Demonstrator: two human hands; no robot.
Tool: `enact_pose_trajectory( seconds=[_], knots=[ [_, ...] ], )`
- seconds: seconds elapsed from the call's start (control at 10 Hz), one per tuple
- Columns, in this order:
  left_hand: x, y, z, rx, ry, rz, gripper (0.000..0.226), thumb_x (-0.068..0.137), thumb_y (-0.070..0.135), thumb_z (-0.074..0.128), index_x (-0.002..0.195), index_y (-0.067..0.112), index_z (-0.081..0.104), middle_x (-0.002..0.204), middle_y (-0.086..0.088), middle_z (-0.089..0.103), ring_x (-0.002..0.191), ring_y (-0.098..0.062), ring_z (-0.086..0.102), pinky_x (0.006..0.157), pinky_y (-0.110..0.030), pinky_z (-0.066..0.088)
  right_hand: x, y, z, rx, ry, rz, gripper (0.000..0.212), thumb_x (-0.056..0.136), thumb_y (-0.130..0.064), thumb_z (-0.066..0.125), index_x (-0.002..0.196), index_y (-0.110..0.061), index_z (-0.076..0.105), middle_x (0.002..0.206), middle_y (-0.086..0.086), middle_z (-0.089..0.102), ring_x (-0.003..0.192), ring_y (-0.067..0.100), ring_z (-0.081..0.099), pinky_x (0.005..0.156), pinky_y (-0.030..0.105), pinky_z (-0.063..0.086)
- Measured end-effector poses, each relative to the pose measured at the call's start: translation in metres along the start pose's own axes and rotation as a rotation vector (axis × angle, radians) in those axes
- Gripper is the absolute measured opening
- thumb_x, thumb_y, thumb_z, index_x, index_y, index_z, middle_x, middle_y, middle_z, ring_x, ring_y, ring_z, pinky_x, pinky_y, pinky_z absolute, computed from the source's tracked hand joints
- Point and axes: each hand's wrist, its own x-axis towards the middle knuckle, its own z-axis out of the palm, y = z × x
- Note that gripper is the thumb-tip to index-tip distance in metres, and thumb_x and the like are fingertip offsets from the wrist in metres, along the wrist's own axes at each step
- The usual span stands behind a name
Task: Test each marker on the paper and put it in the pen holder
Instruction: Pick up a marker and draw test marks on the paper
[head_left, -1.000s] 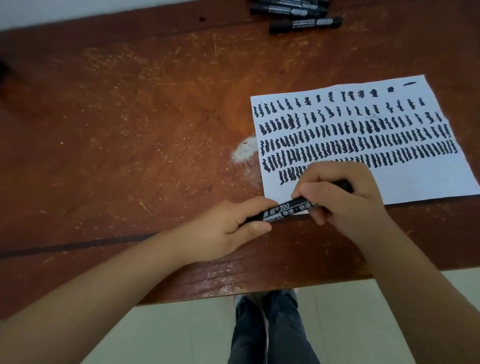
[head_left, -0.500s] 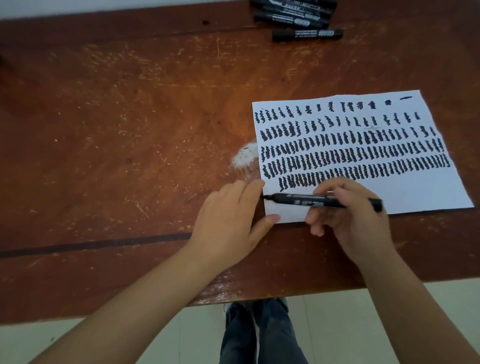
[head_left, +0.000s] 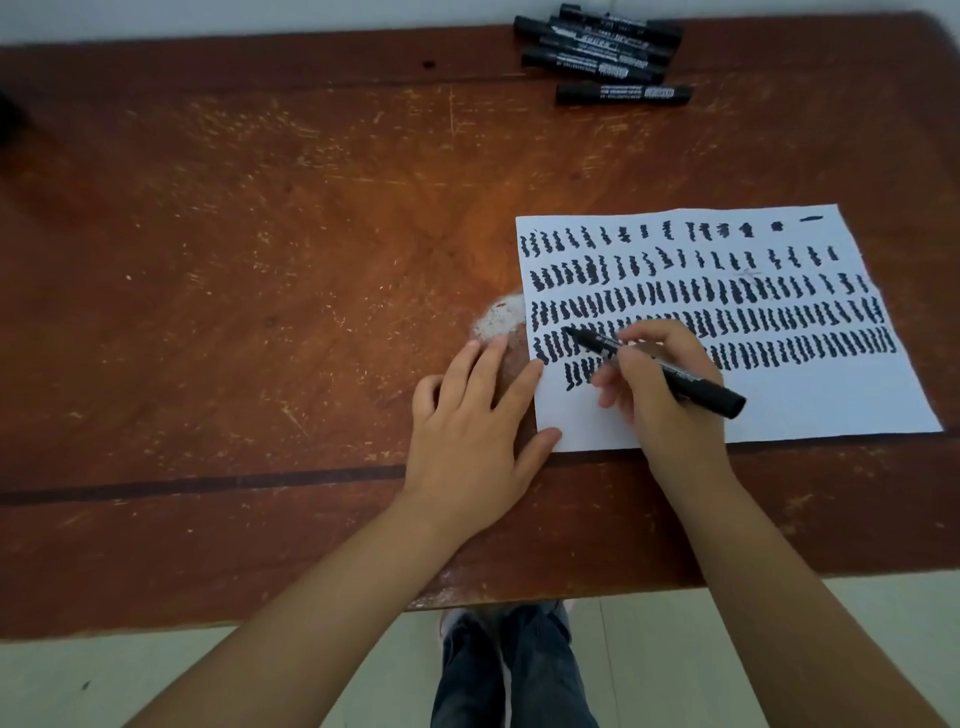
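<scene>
Marker (head_left: 655, 371) in right hand (head_left: 662, 395), over paper (head_left: 810, 405)

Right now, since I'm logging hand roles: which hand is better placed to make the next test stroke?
The right hand: it already holds the uncapped marker, tip over the paper. The left hand lies flat, fingertips at the paper's left edge.
</scene>
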Motion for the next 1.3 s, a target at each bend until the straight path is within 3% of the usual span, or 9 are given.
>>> enact_pose_trajectory(
  seconds=[0.1, 0.2, 0.3, 0.5, 0.6, 0.8, 1.1, 1.2, 1.3],
  knots=[
    [0.0, 0.001, 0.0, 0.027, 0.005, -0.001, 0.055, 0.083, 0.052, 0.032, 0.122, 0.02, 0.054, 0.132, -0.012, 0.051, 0.122, -0.025, 0.035, 0.089, -0.041, 0.036, 0.004, 0.001, 0.006, -0.05, -0.076, -0.032, 0.019, 0.074, -0.023, 0.047, 0.087, -0.037, 0.05, 0.079, -0.01, 0.063, 0.063, 0.0, 0.059, 0.056, 0.012, 0.044],
    [0.0, 0.001, -0.002, 0.014, -0.001, 0.008, 0.055, 0.083, 0.051, 0.033, 0.122, 0.019, 0.055, 0.131, -0.013, 0.052, 0.122, -0.029, 0.04, 0.089, -0.04, 0.025, 0.001, 0.003, 0.009, -0.145, -0.03, -0.09, 0.023, 0.078, -0.014, 0.059, 0.08, -0.035, 0.049, 0.071, -0.011, 0.059, 0.06, -0.004, 0.056, 0.056, 0.011, 0.045],
    [0.0, 0.002, -0.003, 0.013, -0.003, 0.005, 0.054, 0.083, 0.05, 0.034, 0.121, 0.018, 0.056, 0.129, -0.013, 0.054, 0.119, -0.031, 0.048, 0.089, -0.04, 0.024, -0.003, 0.007, 0.011, -0.178, 0.037, -0.051, 0.018, 0.076, -0.013, 0.055, 0.065, -0.027, 0.047, 0.057, -0.001, 0.055, 0.052, 0.012, 0.051, 0.048, 0.02, 0.04],
    [0.0, 0.002, -0.004, 0.001, -0.001, -0.004, 0.054, 0.082, 0.05, 0.035, 0.12, 0.018, 0.056, 0.128, -0.012, 0.055, 0.119, -0.03, 0.048, 0.089, -0.04, 0.024, -0.004, 0.008, 0.013, -0.211, 0.046, -0.061, 0.014, 0.068, -0.016, 0.047, 0.056, -0.022, 0.045, 0.051, 0.001, 0.048, 0.047, 0.006, 0.043, 0.044, 0.015, 0.032],
    [0.0, 0.002, -0.003, 0.001, -0.003, -0.006, 0.054, 0.082, 0.05, 0.035, 0.12, 0.019, 0.056, 0.128, -0.011, 0.055, 0.119, -0.03, 0.048, 0.09, -0.04, 0.024, -0.004, 0.009, 0.013, -0.197, 0.05, -0.077, 0.012, 0.066, -0.029, 0.047, 0.056, -0.023, 0.045, 0.051, 0.0, 0.048, 0.047, 0.005, 0.043, 0.044, 0.015, 0.032],
    [0.0, 0.002, -0.002, -0.005, 0.0, -0.004, 0.054, 0.083, 0.05, 0.035, 0.121, 0.019, 0.055, 0.129, -0.012, 0.054, 0.12, -0.03, 0.047, 0.09, -0.04, 0.024, -0.003, 0.01, 0.014, -0.224, 0.057, -0.055, 0.015, 0.069, -0.016, 0.047, 0.055, -0.021, 0.046, 0.051, -0.001, 0.048, 0.047, 0.006, 0.044, 0.044, 0.015, 0.033],
    [0.0, 0.002, -0.003, -0.001, -0.01, 0.002, 0.053, 0.083, 0.049, 0.035, 0.12, 0.017, 0.056, 0.127, -0.013, 0.056, 0.119, -0.032, 0.049, 0.089, -0.04, 0.024, -0.003, 0.01, 0.014, -0.257, 0.061, -0.069, 0.014, 0.068, -0.015, 0.046, 0.056, -0.022, 0.045, 0.049, 0.0, 0.046, 0.049, 0.014, 0.043, 0.044, 0.025, 0.034],
    [0.0, 0.003, -0.003, -0.001, -0.011, 0.003, 0.053, 0.083, 0.049, 0.035, 0.12, 0.017, 0.056, 0.127, -0.013, 0.056, 0.119, -0.032, 0.049, 0.09, -0.041, 0.024, -0.003, 0.01, 0.013, -0.24, 0.051, -0.085, 0.012, 0.065, -0.028, 0.046, 0.055, -0.022, 0.045, 0.048, -0.001, 0.046, 0.046, 0.011, 0.041, 0.043, 0.023, 0.032],
    [0.0, 0.003, -0.003, -0.004, -0.01, 0.004, 0.053, 0.083, 0.049, 0.035, 0.12, 0.017, 0.056, 0.127, -0.014, 0.056, 0.119, -0.032, 0.049, 0.09, -0.041, 0.024, -0.003, 0.012, 0.012, -0.223, 0.054, -0.1, 0.018, 0.065, -0.027, 0.046, 0.056, -0.012, 0.047, 0.047, 0.0, 0.045, 0.044, 0.008, 0.039, 0.042, 0.018, 0.03]
  ],
)
